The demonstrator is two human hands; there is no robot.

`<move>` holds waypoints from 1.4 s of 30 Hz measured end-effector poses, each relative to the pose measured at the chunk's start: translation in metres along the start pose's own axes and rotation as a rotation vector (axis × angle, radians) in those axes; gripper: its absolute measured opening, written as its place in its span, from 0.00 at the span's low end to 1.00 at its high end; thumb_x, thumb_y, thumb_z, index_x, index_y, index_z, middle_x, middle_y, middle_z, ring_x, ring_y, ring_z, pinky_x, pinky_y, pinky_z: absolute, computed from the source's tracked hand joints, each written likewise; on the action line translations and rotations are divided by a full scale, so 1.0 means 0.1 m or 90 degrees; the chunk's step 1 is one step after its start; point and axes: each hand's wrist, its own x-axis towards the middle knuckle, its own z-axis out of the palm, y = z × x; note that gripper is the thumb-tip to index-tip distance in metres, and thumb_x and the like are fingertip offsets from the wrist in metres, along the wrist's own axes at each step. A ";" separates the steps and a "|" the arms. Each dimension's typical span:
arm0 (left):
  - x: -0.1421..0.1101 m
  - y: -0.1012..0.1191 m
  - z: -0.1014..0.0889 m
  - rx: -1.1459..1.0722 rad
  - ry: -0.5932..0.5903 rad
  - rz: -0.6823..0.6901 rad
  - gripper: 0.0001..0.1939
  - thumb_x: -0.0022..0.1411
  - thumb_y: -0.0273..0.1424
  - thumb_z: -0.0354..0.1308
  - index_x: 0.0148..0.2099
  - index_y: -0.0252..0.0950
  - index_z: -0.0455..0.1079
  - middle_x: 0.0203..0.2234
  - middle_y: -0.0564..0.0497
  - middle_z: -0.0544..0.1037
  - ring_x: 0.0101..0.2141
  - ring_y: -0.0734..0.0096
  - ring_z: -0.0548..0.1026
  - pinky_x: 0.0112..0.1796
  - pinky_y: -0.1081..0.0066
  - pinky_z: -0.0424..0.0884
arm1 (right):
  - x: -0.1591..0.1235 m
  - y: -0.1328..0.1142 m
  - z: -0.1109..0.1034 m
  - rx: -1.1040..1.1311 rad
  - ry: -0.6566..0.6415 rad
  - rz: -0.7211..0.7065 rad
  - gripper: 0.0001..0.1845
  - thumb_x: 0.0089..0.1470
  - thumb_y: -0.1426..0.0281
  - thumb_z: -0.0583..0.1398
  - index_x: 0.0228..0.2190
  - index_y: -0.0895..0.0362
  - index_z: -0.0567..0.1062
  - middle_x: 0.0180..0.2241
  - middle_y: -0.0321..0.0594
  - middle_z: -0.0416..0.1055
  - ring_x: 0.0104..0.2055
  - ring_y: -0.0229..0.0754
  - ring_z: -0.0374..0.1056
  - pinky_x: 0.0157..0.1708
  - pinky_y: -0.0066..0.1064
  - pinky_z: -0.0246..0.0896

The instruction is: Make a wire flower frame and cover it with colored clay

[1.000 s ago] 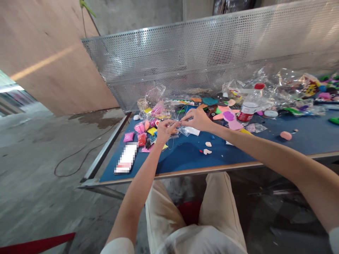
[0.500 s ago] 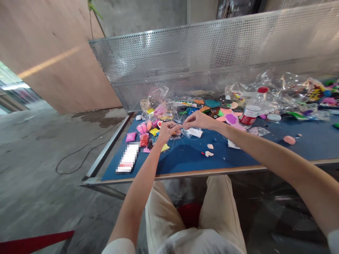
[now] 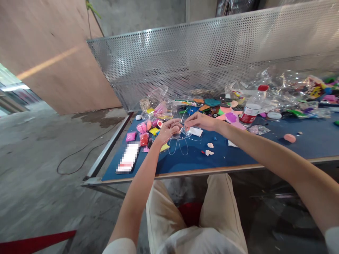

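Both hands meet above the left half of the blue felt-like surface (image 3: 265, 144). Left hand (image 3: 169, 128) has fingers curled, pinching the thin clear looped wire or cord (image 3: 181, 143) at its top. Right hand (image 3: 200, 120) pinches the same cord just beside it, fingertips nearly touching the left's. Loops of cord hang down from the pinch, over the surface.

Around the hands: small pink, red and yellow sachets of soft clay (image 3: 144, 131) lie left of the left hand; a white rectangular packet (image 3: 195, 132) sits under the right hand; small pale pink clay lumps (image 3: 209, 150) lie nearer the front edge. Farther back: flat foam cut-outs in pink, purple, teal and orange (image 3: 227, 112), a clear plastic bottle with red cap and red-white label (image 3: 251, 107) (writing unreadable), crumpled clear cellophane bags (image 3: 286, 88). A blurred white rectangular object (image 3: 128, 158) lies near the left front corner. A perforated grey metal screen (image 3: 212, 60) stands behind the surface
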 end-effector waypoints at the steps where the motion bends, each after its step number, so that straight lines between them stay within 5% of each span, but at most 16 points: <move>1: 0.00 0.00 0.00 0.005 -0.002 0.000 0.32 0.38 0.49 0.80 0.43 0.37 0.82 0.28 0.52 0.80 0.26 0.76 0.74 0.32 0.72 0.73 | 0.00 0.02 0.02 0.013 -0.005 -0.003 0.13 0.43 0.59 0.75 0.28 0.55 0.85 0.30 0.41 0.79 0.35 0.40 0.72 0.42 0.35 0.66; 8: 0.04 -0.06 -0.01 0.057 -0.013 0.018 0.23 0.40 0.45 0.80 0.33 0.35 0.81 0.22 0.53 0.77 0.25 0.73 0.74 0.29 0.72 0.71 | 0.03 0.07 0.10 0.037 -0.032 0.017 0.16 0.40 0.58 0.76 0.27 0.57 0.84 0.29 0.40 0.78 0.34 0.39 0.70 0.41 0.35 0.65; 16: 0.01 -0.05 0.01 0.079 -0.068 0.063 0.20 0.43 0.44 0.79 0.30 0.37 0.76 0.27 0.53 0.78 0.31 0.69 0.79 0.31 0.73 0.72 | 0.03 0.04 0.16 -0.038 -0.059 -0.010 0.16 0.41 0.56 0.74 0.25 0.56 0.85 0.25 0.38 0.78 0.32 0.39 0.69 0.37 0.34 0.62; 25: 0.00 -0.09 0.17 0.018 0.087 0.081 0.24 0.46 0.48 0.77 0.30 0.37 0.72 0.22 0.58 0.73 0.23 0.81 0.70 0.26 0.78 0.67 | -0.04 -0.06 0.18 -0.267 0.088 -0.122 0.16 0.50 0.53 0.69 0.28 0.52 0.86 0.30 0.40 0.81 0.34 0.43 0.72 0.40 0.36 0.65; 32: 0.01 -0.13 0.22 0.004 0.143 0.158 0.25 0.49 0.48 0.73 0.26 0.38 0.63 0.12 0.62 0.64 0.14 0.81 0.64 0.19 0.77 0.63 | 0.01 -0.03 0.33 -0.530 0.218 -0.239 0.10 0.57 0.61 0.68 0.27 0.49 0.86 0.32 0.40 0.82 0.44 0.48 0.74 0.54 0.45 0.56; 37: 0.01 -0.08 0.23 -0.011 0.137 0.113 0.21 0.46 0.44 0.74 0.32 0.39 0.68 0.16 0.63 0.68 0.14 0.82 0.64 0.18 0.78 0.60 | 0.01 -0.05 0.26 -0.396 0.124 -0.170 0.11 0.53 0.58 0.69 0.26 0.51 0.86 0.31 0.40 0.81 0.39 0.46 0.73 0.45 0.39 0.62; 42: -0.02 -0.05 0.22 -0.035 0.035 0.033 0.24 0.47 0.47 0.76 0.42 0.39 0.78 0.22 0.58 0.73 0.20 0.81 0.67 0.22 0.77 0.60 | -0.03 -0.02 0.15 -0.125 -0.002 -0.067 0.14 0.46 0.56 0.72 0.26 0.55 0.85 0.29 0.39 0.79 0.34 0.41 0.70 0.41 0.37 0.64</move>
